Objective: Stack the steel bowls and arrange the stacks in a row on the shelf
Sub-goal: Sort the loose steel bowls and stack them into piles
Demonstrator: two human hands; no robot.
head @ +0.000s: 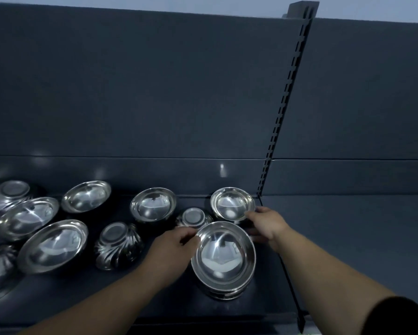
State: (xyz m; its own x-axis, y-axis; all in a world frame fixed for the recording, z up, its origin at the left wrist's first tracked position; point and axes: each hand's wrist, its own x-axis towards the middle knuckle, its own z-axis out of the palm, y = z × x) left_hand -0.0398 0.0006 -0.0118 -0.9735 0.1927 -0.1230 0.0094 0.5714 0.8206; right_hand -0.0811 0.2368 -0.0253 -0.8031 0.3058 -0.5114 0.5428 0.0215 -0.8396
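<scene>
Bowls lie scattered on the dark shelf. Between the two hands sits a stack of upright bowls. The left hand pinches the stack's top rim on its left side, fingers closed on it. The right hand reaches past the stack, fingertips on the rim of a single bowl just beyond; whether it grips, I cannot tell. An upturned bowl rests just ahead of the left hand.
</scene>
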